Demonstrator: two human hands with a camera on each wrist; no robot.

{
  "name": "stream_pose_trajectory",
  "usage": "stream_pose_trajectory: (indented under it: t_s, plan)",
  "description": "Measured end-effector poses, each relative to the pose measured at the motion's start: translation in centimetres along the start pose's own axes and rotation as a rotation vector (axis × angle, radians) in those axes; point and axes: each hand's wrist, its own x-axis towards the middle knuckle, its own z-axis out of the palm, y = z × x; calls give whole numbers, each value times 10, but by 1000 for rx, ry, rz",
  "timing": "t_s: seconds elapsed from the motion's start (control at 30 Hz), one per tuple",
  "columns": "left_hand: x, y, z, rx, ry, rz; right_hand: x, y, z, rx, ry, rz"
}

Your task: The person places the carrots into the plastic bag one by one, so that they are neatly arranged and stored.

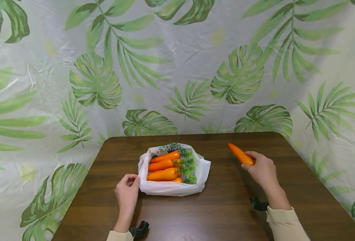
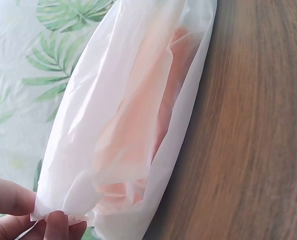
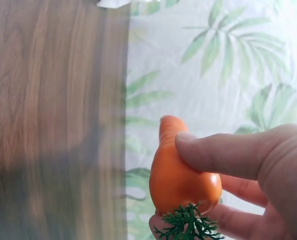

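A white plastic bag [image 1: 172, 190] lies on the table with its mouth wide, showing several orange carrots [image 1: 162, 174] with green leafy tops [image 1: 189, 167]. My left hand [image 1: 127, 192] pinches the bag's left edge between thumb and fingers; in the left wrist view, carrots show faintly through the bag [image 2: 78, 130]. To the right of the bag, my right hand [image 1: 263, 169] holds a single carrot [image 1: 239, 153] by its thick end, its tip pointing up and left. The right wrist view shows the thumb across this carrot [image 3: 176, 175] and its short green top [image 3: 188, 223].
The dark brown wooden table [image 1: 225, 207] lies beneath both hands. Behind it hangs a pale curtain [image 1: 192, 67] printed with green leaves. A black strap piece sits at each wrist.
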Motion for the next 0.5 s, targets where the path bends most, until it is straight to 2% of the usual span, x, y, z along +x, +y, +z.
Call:
stream_pose_trajectory:
  t_s: [0.5]
  plan:
    - [1, 0, -1, 14, 0, 2, 8, -27, 11, 24, -45, -42]
